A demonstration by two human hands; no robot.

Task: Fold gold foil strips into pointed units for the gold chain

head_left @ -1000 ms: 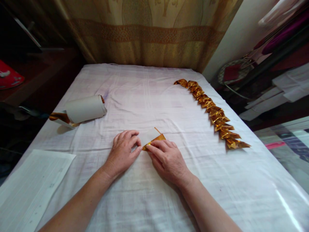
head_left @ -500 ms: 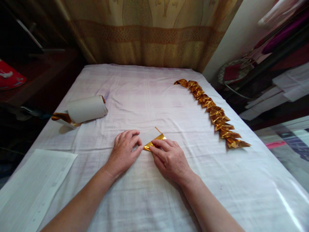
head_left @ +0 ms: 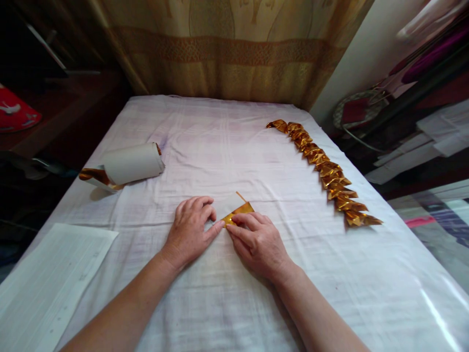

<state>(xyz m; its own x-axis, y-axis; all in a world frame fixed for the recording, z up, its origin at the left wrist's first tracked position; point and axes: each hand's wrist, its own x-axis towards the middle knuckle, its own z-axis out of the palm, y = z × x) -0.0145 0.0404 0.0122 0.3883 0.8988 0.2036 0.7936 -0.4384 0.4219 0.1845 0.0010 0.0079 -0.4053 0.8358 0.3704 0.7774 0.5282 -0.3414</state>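
A small piece of gold foil paper (head_left: 243,208) lies on the white cloth in front of me, partly folded so that gold shows at the front and its white back behind. My left hand (head_left: 191,229) has curled fingers at the paper's left side, the thumb pressing on its near left corner. From the right, my right hand (head_left: 262,239) grips the front gold edge between thumb and fingers. My fingertips hide part of the fold. Farther right, a row of folded gold foil pieces (head_left: 330,175) runs diagonally, one overlapping the other.
A roll of white-backed gold foil (head_left: 134,164) lies at the left, its loose end curling out. Nearer on that side is a flat white sheet (head_left: 54,283). The cloth-covered bed or table (head_left: 205,132) reaches back to a patterned curtain (head_left: 227,63).
My left thumb has slid slightly right along the foil paper's near edge, closer to my right fingers. The view has shifted slightly.
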